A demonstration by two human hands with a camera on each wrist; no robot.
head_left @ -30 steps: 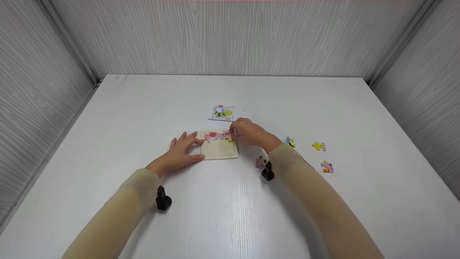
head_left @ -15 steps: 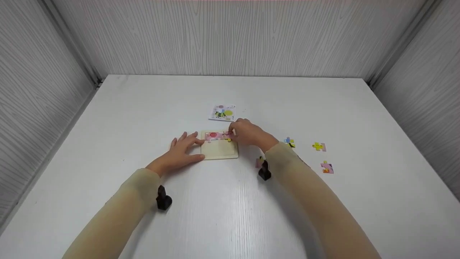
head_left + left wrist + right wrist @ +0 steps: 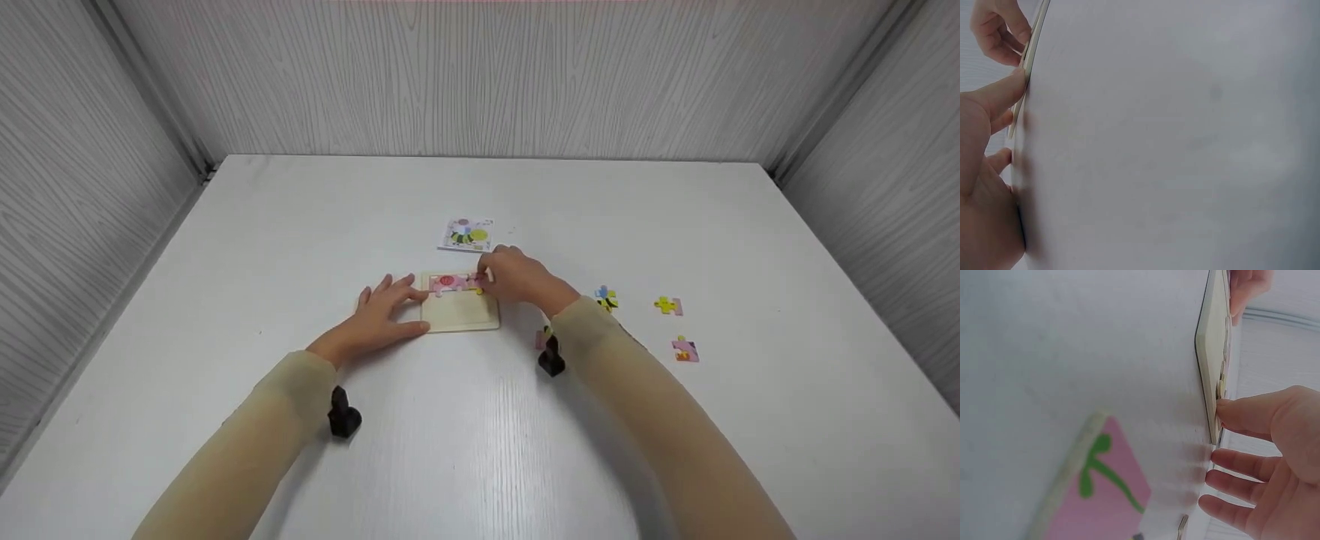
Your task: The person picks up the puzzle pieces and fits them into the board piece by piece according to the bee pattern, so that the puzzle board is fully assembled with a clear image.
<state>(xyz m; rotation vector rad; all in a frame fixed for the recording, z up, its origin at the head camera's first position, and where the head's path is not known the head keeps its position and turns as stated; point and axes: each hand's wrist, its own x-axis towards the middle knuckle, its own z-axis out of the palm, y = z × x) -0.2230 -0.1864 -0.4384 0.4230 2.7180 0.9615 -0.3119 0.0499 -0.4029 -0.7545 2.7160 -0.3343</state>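
A pale wooden puzzle tray lies on the white table, with joined pink pieces along its far side. At the tray's left edge rests my left hand, its fingers spread, the thumb by the near corner. In the left wrist view the thumb of that hand touches the tray's edge. My right hand pinches a pink-and-yellow puzzle piece at the tray's far right corner and covers part of it. From the right wrist view, the right thumb presses beside this piece; its other fingers reach past the tray's end.
Loose puzzle pieces lie to the right: a blue-and-yellow one, a yellow one and a pink one. Another is partly hidden by the right wrist's black mount. Beyond the tray sits a bee picture card.
The piece in my right hand, tilted one second ago, has come down flat beside the pink pieces in the tray. My left hand has stayed at the tray's edge.
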